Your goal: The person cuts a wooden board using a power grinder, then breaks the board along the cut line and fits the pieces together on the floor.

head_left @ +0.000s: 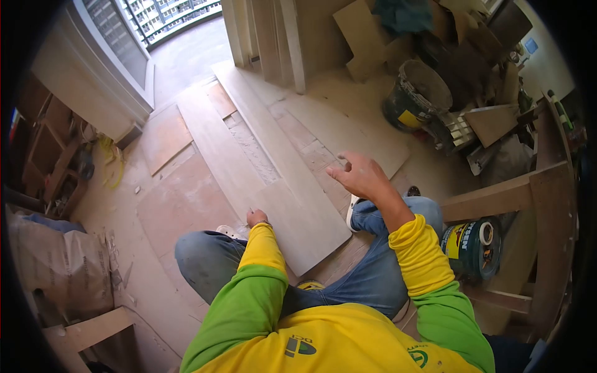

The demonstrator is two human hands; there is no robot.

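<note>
Pale wood-look planks [280, 168] lie on the floor in front of my knees, with a shorter piece [305, 224] nearest me. At that piece's left edge is my left hand [256, 217], its fingers curled; what they hold, if anything, is too small to make out. My right hand [362, 176] hangs in the air to the right of the planks, thumb and fingers apart, holding nothing. Between two planks a narrow gap shows rough grey floor [254, 149].
A dirty bucket [415, 93] stands at the upper right beside piled debris. Close to my right knee is a paint bucket [471, 248] by a wooden frame [497, 198]. A large sack [59, 267] sits at the left. Behind the planks is an open balcony door [151, 81].
</note>
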